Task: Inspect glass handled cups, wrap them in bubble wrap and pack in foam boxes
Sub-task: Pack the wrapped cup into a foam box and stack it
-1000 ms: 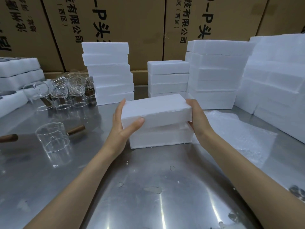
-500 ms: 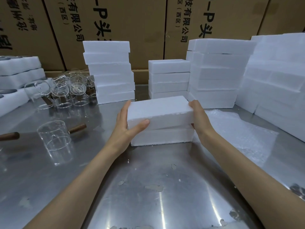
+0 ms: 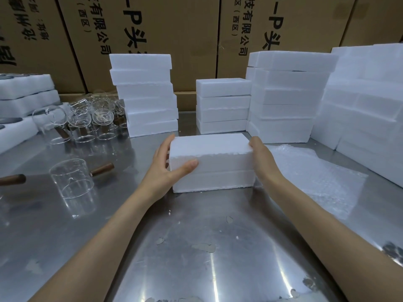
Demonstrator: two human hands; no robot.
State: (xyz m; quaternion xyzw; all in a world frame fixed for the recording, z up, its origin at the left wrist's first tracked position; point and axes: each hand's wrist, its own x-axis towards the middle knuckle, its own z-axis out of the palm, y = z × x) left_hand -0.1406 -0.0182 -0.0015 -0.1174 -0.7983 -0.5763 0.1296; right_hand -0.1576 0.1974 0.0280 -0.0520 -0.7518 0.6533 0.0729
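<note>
Here, left hand (image 3: pixel 168 168) and right hand (image 3: pixel 261 158) clamped on the foam lid (image 3: pixel 207 147), seated on foam box base (image 3: pixel 213 180), right of glass handled cup (image 3: pixel 72 182). Uneven pressing: crumbled foam, probably.

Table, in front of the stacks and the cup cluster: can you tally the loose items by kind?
foam box: 1
glass cup: 1
bubble wrap sheet: 1
wooden handle at the left edge: 1
Total: 4

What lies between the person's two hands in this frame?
In the head view, the closed foam box sits between the left hand and right hand, both gripping the lid at its ends.
</note>
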